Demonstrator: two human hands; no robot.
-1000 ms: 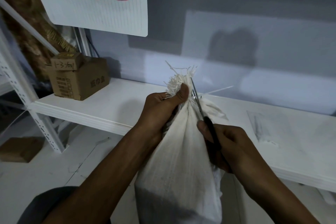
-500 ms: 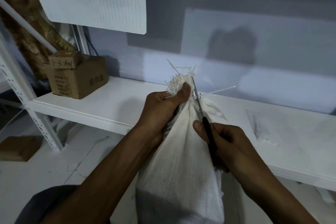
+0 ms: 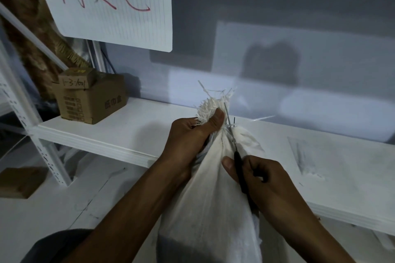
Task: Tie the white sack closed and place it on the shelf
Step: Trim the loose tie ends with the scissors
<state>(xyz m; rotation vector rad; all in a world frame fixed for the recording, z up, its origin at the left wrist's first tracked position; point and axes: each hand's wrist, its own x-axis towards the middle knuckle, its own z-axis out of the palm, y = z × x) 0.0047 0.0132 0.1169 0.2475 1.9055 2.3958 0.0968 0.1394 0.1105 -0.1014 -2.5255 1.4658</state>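
Note:
The white sack (image 3: 205, 203) stands upright in front of the white shelf (image 3: 119, 134). My left hand (image 3: 192, 134) clutches its gathered, frayed neck, thumb pressed against the fringe. My right hand (image 3: 256, 179) grips black-handled scissors (image 3: 237, 153), whose blades are parted at the neck just right of my thumb. A thin white tie (image 3: 263, 118) sticks out sideways to the right from the neck, next to the blade tips. The sack's bottom is out of view.
A brown cardboard box (image 3: 89, 98) with a smaller box on top sits at the shelf's left end. A white sign with red writing (image 3: 111, 2) hangs above. A low cardboard box (image 3: 19, 181) lies on the floor left. A shelf upright (image 3: 42, 151) stands left.
The scissor blades have spread slightly at the sack's neck. Both hands and the sack stay almost in place; the view has shifted slightly.

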